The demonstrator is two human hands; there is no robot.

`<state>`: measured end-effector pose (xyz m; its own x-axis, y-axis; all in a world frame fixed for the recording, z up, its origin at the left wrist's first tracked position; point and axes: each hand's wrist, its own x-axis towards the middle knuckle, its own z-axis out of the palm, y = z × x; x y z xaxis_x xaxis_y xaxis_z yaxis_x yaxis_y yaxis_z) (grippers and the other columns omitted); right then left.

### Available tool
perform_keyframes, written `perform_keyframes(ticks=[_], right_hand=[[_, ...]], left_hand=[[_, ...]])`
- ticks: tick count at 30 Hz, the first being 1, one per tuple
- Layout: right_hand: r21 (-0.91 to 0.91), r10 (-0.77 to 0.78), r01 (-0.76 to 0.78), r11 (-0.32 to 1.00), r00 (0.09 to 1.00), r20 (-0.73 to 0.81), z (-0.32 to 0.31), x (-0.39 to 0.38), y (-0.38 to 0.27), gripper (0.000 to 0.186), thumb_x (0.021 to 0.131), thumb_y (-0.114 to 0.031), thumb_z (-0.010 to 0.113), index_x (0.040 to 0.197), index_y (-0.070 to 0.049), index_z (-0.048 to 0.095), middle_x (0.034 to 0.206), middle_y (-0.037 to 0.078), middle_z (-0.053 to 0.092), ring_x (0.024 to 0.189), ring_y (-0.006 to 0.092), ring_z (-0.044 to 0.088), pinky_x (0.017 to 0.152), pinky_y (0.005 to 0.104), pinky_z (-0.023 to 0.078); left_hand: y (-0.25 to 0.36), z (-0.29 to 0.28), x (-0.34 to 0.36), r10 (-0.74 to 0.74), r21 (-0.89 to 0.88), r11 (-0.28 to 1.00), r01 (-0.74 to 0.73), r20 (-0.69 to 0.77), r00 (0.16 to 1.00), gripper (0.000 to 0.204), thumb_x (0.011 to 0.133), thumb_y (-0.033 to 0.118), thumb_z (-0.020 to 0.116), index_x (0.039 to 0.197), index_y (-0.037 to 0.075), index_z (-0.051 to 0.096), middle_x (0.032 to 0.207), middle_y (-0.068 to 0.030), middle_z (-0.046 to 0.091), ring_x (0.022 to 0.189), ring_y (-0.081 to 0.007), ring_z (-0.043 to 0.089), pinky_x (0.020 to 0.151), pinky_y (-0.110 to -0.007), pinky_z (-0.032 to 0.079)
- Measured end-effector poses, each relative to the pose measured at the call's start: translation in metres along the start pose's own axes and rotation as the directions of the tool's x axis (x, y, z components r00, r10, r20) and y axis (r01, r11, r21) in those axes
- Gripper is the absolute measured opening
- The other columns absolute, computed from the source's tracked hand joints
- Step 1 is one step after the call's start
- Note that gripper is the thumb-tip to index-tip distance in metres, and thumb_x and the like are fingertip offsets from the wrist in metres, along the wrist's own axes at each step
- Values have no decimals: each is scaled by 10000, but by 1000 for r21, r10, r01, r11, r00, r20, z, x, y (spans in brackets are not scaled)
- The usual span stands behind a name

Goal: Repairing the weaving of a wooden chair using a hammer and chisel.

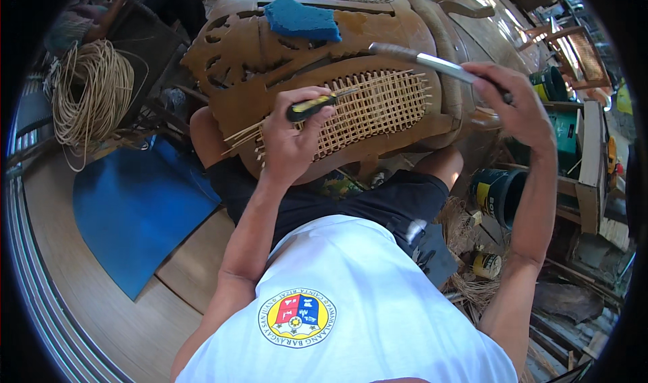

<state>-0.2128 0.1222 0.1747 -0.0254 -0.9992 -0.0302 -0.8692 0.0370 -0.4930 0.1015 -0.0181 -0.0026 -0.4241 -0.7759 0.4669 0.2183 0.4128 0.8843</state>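
left hand (287, 140): fist closed round a screwdriver (312, 106), black and yellow handle, thumb on top; tip points right, onto the weave.
right hand (513, 103): raised over the chair's right edge, fingers curled tight round the dark grip of a hammer (432, 63); its silver shaft runs up-left above the panel, head end hangs over the carved wood.
weave (378, 106): open cane lattice, pale, half done, set in the oval opening of the chair back; loose strand ends stick out along top and right edges.
strips (243, 134): loose cane ends fan out left from under the left hand.
chair (283, 59): carved brown wooden frame lying across the person's lap, back panel facing up; a second finer cane panel at the far end.
cloth (300, 18): blue, rumpled, lies on the carved wood above the weave.
coil (91, 89): bundle of raw cane, far left on the floor, well apart from the hands.
sheet (135, 207): blue, flat on the wooden floor, left of the knees.
bucket (503, 190): dark, below the right forearm, beside a wooden bench.
can (486, 265): small, on cane scraps near the right elbow.
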Motion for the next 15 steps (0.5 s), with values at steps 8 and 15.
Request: perform_keyframes(ticks=[8, 15], right_hand=[[-14, -99, 98, 995, 993, -61, 4, 1, -5, 294, 1039, -178, 641, 1255, 10, 706, 1017, 138, 751, 896, 217, 700, 826, 352, 529], [-2, -130, 130, 991, 991, -3, 11, 11, -10, 269, 1031, -179, 643, 1223, -3, 712, 1041, 152, 753, 906, 272, 713, 835, 366, 532]], left_hand=[[8, -9, -1, -61, -3, 998, 61, 0, 998, 254, 966, 96, 767, 1145, 40, 596, 1139, -138, 752, 1032, -195, 740, 878, -312, 601], [-1, -1, 2, -80, 189, 981, 49, 159, 984, 246, 973, 104, 761, 1154, 38, 609, 1149, -131, 748, 1081, -188, 722, 960, -340, 577]])
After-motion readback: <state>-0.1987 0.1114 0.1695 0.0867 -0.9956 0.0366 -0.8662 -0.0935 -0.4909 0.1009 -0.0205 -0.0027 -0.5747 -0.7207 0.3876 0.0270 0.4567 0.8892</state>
